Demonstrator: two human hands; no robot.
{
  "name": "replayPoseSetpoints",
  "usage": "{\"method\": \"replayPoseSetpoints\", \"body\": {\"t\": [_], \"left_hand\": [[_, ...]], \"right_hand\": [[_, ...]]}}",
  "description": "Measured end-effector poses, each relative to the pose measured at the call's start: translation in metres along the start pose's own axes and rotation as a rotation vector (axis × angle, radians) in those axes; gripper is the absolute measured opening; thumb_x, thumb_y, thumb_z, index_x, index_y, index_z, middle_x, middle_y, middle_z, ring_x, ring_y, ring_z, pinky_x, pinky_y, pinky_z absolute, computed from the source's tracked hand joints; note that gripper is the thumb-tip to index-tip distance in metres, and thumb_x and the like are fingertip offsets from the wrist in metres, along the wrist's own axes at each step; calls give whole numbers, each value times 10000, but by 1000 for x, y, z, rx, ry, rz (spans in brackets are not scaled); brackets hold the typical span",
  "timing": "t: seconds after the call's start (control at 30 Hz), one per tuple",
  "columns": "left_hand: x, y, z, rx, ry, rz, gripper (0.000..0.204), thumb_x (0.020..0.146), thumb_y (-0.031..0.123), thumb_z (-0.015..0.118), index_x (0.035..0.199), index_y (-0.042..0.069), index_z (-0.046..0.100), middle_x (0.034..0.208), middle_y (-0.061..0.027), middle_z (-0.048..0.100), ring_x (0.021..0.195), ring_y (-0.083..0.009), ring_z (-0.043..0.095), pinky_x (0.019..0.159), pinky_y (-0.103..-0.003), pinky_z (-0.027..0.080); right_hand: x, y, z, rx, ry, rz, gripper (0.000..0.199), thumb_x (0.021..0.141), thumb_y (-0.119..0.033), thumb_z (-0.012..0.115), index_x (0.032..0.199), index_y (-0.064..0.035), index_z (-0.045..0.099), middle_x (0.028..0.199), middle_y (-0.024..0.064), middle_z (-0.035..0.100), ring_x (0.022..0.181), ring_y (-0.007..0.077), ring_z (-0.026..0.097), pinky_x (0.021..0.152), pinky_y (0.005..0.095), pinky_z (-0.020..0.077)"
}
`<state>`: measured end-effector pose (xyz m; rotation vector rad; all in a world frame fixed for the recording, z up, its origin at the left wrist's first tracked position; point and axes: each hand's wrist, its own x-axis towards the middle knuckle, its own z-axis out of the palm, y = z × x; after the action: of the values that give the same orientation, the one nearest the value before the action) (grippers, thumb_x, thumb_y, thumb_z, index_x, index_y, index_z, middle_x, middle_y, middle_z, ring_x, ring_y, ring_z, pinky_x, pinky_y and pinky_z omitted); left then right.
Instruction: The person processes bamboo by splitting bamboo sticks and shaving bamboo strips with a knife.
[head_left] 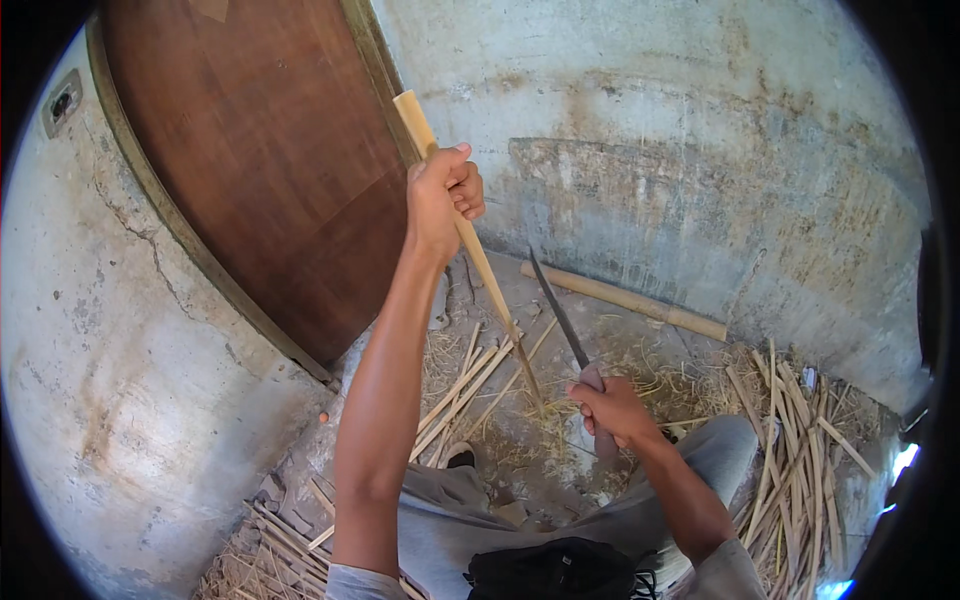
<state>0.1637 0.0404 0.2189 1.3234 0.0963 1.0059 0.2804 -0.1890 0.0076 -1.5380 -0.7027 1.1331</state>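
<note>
My left hand is raised and wrapped round the upper part of a long pale bamboo strip. The strip slants down to the right, its wide end above my fist and its thin lower end near the ground. Lower and to the right, my right hand grips the wooden handle of a machete. The dark, slightly curved blade points up and away, apart from the bamboo strip. My right fingers close round the handle, whose butt shows below them.
A round bamboo pole lies along the foot of the stained wall. Split bamboo strips are heaped at the right, with more sticks at centre left. Shavings litter the floor. A brown door stands at the left.
</note>
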Motion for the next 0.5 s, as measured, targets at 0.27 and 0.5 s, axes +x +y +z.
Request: {"method": "replayPoseSetpoints", "body": {"t": [0.27,0.5], "left_hand": [[-13,-29,45,235,387,285,289,870,116,513,631,112,350,503,35,308,408,-62,274,384,-272,177],[-16,-33,59,385,379,423,270,865,111,520,633,86,385,492,12,364,392,-74,332,371,-267,239]], "right_hand": [[-33,-84,27,-105,-155,-134,395,882,-285,673,643,-4,531,543,48,529,426,125,528,408,301,413],[6,5,20,-367,-7,-135,302,805,-209,649,659,38,555,554,107,565,473,191,565,477,361,438]]}}
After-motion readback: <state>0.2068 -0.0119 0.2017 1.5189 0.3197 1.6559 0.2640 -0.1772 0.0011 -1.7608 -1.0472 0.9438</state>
